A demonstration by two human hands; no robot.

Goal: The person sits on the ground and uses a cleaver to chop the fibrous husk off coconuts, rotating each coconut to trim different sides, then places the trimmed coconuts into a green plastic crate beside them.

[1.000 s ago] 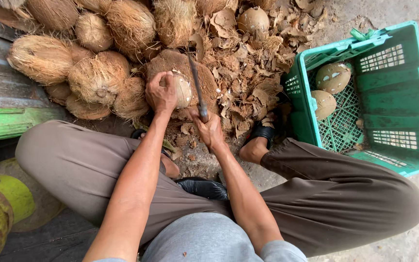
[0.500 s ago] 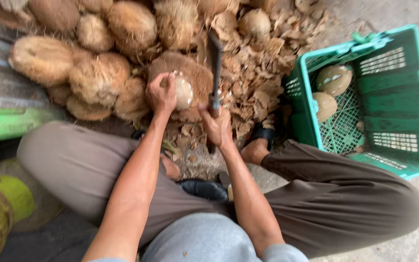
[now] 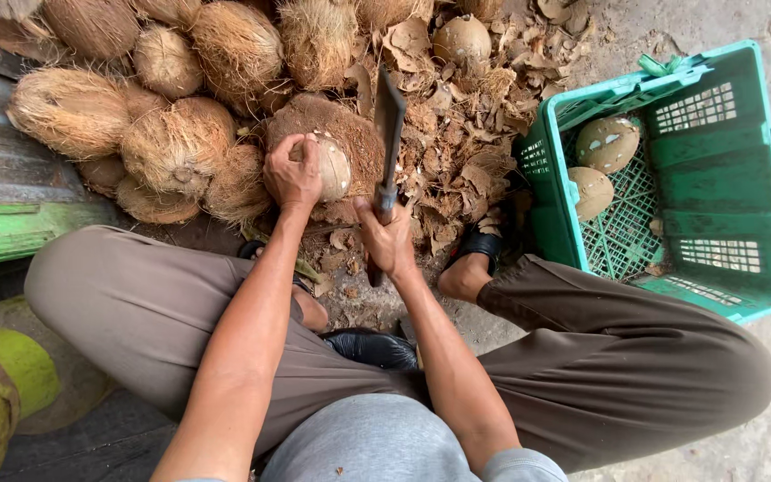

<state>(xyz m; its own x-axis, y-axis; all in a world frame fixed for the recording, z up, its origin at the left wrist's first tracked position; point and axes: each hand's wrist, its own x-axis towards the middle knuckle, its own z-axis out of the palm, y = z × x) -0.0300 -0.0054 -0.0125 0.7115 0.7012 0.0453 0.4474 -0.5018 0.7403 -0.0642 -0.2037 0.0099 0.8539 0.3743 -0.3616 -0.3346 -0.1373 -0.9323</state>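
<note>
Beside green crate (image 3: 716,170), left hand (image 3: 292,174) fingers clasping pale coconut (image 3: 332,165), right hand (image 3: 388,239) gripping cleaver (image 3: 389,134), seemingly raised.

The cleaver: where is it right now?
In the head view, centre: the cleaver is raised upright in the right hand, just right of the coconut the left hand steadies.

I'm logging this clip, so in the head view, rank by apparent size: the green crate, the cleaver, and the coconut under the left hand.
1. green crate, clearly largest.
2. cleaver.
3. coconut, partly hidden by the left hand, so this last ranking is unsure.
</note>
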